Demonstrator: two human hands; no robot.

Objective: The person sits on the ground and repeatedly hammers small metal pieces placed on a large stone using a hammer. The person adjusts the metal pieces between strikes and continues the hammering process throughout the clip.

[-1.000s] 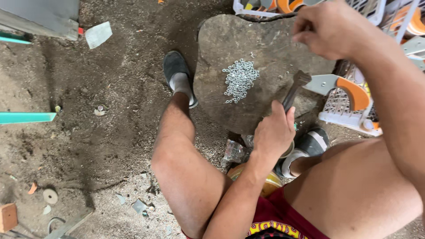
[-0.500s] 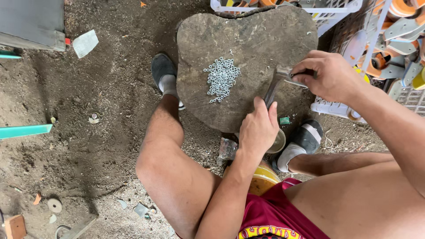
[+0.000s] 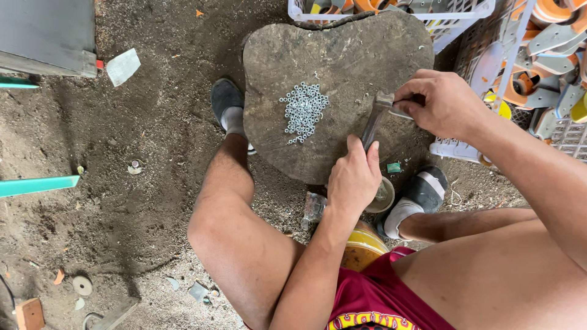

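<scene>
Left hand (image 3: 353, 177) gripping hammer (image 3: 374, 122) handle at stone slab (image 3: 342, 49) near edge. Right hand (image 3: 443, 104) pinching small metal piece (image 3: 400, 113) against hammer head. Nut pile (image 3: 302, 111) sitting mid-slab. White crates (image 3: 455, 15) behind slab.

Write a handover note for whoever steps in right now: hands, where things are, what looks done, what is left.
Left hand: gripping the handle of the hammer, whose head rests on the wooden block.
Right hand: pinching a small metal piece against the hammer head on the block.
Pile of small metal nuts: loose in the middle of the block, untouched by either hand.
White crates of orange and grey parts sit behind and to the right.
Done: cannot tell from this view. Left: the nut pile appears unworked.
</scene>
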